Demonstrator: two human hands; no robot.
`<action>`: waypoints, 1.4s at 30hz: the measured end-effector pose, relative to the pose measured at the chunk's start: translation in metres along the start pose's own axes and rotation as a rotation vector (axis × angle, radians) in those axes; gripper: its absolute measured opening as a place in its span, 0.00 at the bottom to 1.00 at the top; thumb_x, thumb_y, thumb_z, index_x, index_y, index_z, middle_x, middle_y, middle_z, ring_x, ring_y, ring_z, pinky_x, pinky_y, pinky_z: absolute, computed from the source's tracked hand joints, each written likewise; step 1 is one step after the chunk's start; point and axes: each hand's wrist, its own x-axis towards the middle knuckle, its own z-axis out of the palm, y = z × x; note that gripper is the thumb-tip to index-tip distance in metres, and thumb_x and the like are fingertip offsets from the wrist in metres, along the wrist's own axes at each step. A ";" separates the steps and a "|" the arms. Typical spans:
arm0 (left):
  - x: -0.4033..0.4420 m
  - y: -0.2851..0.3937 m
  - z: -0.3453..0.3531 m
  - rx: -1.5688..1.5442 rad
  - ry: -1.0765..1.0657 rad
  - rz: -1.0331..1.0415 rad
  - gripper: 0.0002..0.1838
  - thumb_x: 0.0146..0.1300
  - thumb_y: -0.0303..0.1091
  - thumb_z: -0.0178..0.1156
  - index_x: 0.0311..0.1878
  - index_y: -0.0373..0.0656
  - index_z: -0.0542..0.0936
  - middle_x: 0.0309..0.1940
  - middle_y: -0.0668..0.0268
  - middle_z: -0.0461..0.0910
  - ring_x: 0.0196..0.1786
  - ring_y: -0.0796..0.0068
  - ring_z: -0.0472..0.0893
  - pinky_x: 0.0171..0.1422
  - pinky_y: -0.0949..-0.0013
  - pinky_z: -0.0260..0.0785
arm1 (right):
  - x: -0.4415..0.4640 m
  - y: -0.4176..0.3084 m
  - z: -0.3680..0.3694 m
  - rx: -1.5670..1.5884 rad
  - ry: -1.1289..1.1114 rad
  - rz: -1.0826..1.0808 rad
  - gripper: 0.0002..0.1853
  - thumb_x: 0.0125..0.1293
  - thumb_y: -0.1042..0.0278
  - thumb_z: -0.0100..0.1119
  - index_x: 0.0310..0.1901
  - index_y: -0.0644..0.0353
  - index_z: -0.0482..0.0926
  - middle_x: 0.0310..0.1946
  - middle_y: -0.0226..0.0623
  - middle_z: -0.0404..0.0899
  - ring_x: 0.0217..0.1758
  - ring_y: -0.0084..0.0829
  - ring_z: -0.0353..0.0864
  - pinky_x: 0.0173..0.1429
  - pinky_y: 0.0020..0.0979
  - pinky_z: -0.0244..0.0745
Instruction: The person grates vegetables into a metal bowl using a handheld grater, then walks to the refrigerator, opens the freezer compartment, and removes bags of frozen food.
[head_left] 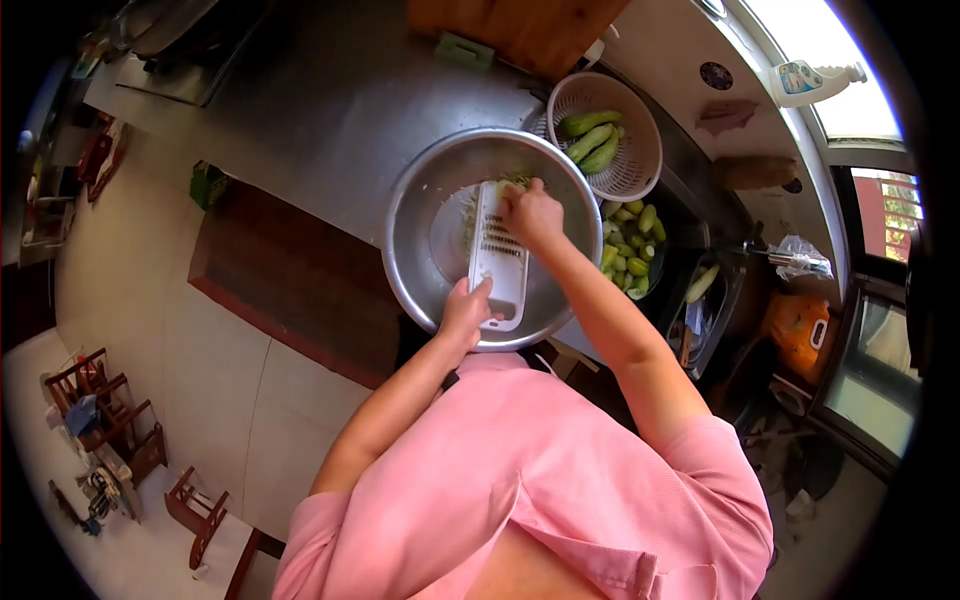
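A large steel bowl (402, 215) stands at the counter's edge in front of me. A white grater (508, 283) leans inside it, its lower end near the rim closest to me. My left hand (467, 312) grips that lower end, thumb on top. On the grater's upper part, my right hand (535, 213) presses with closed fingers around a pale green piece (505, 188) that looks like cucumber, mostly hidden by the fingers. Fine green shreds (517, 180) lie in the bowl around the grater's top end.
Behind the bowl to the right, a pale plastic basket (652, 150) holds several long green cucumbers (592, 145). Cut green pieces (630, 245) fill a dark container beside the bowl. Further right is a sink (725, 300) with a faucet. A wooden board (520, 35) stands at the back.
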 end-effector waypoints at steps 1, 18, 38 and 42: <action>-0.001 0.005 0.000 0.028 0.010 -0.015 0.13 0.61 0.35 0.50 0.46 0.39 0.68 0.33 0.64 0.72 0.28 0.74 0.73 0.28 0.69 0.72 | 0.005 0.004 -0.002 -0.002 0.027 -0.010 0.07 0.52 0.60 0.54 0.28 0.52 0.78 0.27 0.48 0.71 0.23 0.44 0.77 0.25 0.41 0.72; 0.003 -0.001 -0.006 -0.042 -0.021 -0.002 0.12 0.60 0.36 0.52 0.44 0.40 0.69 0.29 0.67 0.71 0.28 0.77 0.74 0.28 0.69 0.72 | -0.039 -0.005 0.002 -0.054 -0.060 -0.053 0.07 0.50 0.62 0.56 0.24 0.55 0.73 0.28 0.42 0.71 0.24 0.40 0.77 0.27 0.40 0.73; 0.003 0.005 -0.005 0.008 -0.025 -0.034 0.12 0.60 0.37 0.52 0.43 0.42 0.69 0.29 0.68 0.71 0.25 0.80 0.69 0.28 0.71 0.71 | -0.045 -0.018 0.004 0.022 -0.023 -0.157 0.07 0.47 0.65 0.55 0.22 0.60 0.74 0.26 0.43 0.70 0.27 0.39 0.76 0.29 0.39 0.72; 0.005 0.003 -0.012 0.024 -0.036 -0.029 0.11 0.60 0.36 0.52 0.44 0.41 0.69 0.29 0.68 0.71 0.24 0.81 0.69 0.27 0.73 0.70 | 0.025 -0.001 0.024 -0.054 0.121 -0.050 0.08 0.50 0.65 0.54 0.27 0.60 0.71 0.29 0.44 0.71 0.31 0.40 0.75 0.32 0.40 0.73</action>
